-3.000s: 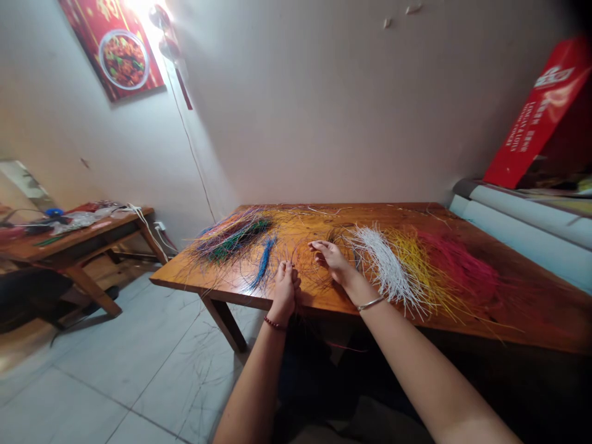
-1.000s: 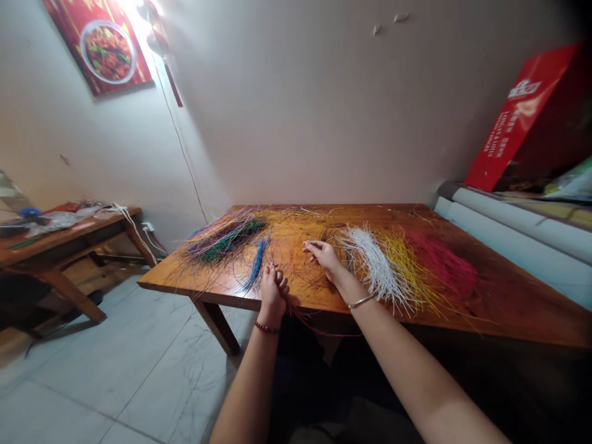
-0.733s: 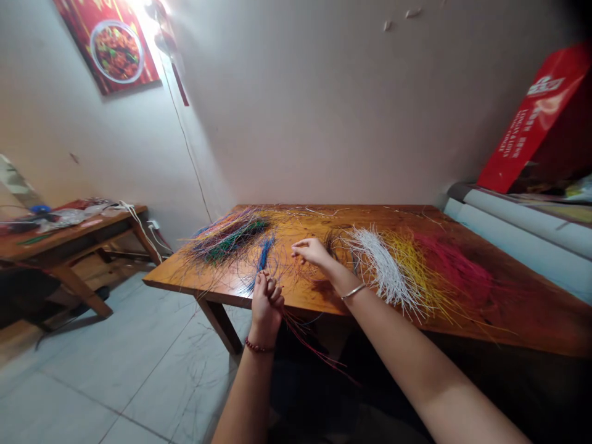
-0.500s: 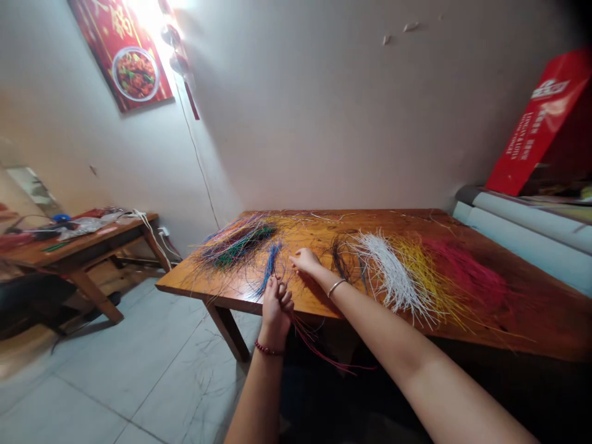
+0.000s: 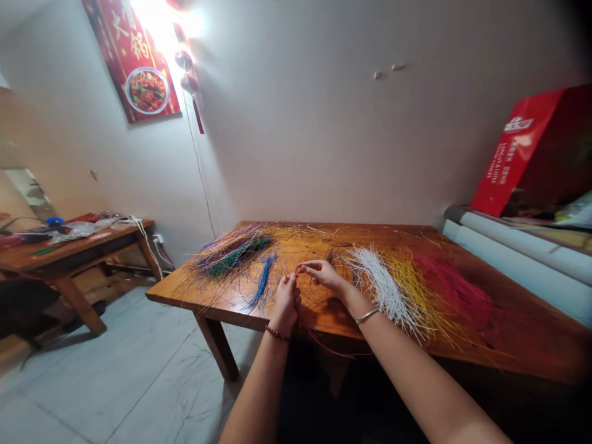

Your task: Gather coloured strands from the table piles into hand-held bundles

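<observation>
My left hand (image 5: 287, 302) is closed around a few thin red wires (image 5: 329, 351), whose loose ends hang past the table's front edge. Close against it, my right hand (image 5: 322, 276) pinches with thumb and forefinger at the left fingertips; what lies in that pinch is too small to make out. To the left of both hands lies a small bundle of blue wires (image 5: 262, 282). Dark thin wires (image 5: 332, 256) lie behind my right hand, partly covered by it. A spread bunch of white wires (image 5: 382, 280) is just right of my right wrist.
Yellow wires (image 5: 414, 290) and magenta wires (image 5: 456, 290) lie farther right on the wooden table (image 5: 370, 233). A mixed pile with green wires (image 5: 238, 256) covers its left end. Large white rolls (image 5: 522, 237) and a red box (image 5: 518, 151) stand at the right.
My right hand has come down beside my left, and their fingertips now meet. The left hand has moved slightly right, away from the blue bundle. The camera view has shifted.
</observation>
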`<state>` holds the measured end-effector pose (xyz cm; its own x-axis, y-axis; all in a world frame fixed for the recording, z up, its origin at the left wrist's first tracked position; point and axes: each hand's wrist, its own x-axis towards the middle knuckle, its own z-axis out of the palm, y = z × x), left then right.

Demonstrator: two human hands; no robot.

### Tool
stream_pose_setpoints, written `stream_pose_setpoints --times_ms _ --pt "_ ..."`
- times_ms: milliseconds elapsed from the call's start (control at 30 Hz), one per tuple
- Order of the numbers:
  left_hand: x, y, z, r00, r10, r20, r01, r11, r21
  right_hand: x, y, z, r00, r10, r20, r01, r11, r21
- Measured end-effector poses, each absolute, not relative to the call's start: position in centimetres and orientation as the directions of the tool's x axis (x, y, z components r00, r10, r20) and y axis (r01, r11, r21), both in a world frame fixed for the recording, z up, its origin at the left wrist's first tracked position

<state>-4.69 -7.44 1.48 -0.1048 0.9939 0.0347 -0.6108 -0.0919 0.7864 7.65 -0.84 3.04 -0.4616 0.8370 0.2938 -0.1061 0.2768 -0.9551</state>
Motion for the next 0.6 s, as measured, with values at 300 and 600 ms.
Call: stream_pose_setpoints --times_ms 300,600 --pt "-4.25 -7.26 0.95 -0.105 0.994 0.024 -0.578 -0.081 0.812 7.66 -0.06 2.25 -0.374 0.840 0.393 -0.124 0.374 -0.919" --pt "-4.29 -7.68 0.60 -0.130 0.990 0.047 -0.598 -0.116 0.793 7.86 -0.58 2.44 -0.351 0.887 0.301 -0.180 0.251 -0.951"
